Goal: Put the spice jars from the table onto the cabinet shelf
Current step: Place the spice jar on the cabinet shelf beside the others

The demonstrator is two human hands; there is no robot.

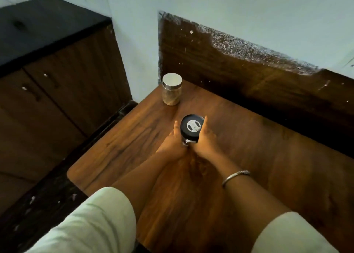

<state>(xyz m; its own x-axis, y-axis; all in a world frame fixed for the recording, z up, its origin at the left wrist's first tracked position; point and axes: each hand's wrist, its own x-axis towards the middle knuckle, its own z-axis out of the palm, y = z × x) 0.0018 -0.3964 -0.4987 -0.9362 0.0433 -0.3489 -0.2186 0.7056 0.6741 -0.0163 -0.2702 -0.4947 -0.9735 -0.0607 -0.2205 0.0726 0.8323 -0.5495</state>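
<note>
A black countertop is lying at ten o'clock in the view, and dark wooden cabinet doors with small handles are standing beneath it. At seven o'clock a pale sleeve is covering the person's left upper arm. The wooden table is filling the middle and right of the view, its rounded corner pointing toward eight o'clock.

A silver-lidded jar with pale brown contents is standing upright near the table's far left corner, at twelve o'clock from the hands and apart from them.

The left hand is clasping the nine o'clock side of a black-lidded jar, fingers lying along the glass. This jar is sitting upright near the table's middle, its lid bearing a white round mark. Whether its base is touching the table cannot be told, as the hands are hiding it.

The right hand is gripping the jar's three o'clock side, one fingertip reaching up by the lid's rim. A metal bangle is circling the right wrist.

A dark wooden backboard, flecked with white paint along its top, is running behind the table from twelve to three o'clock.
</note>
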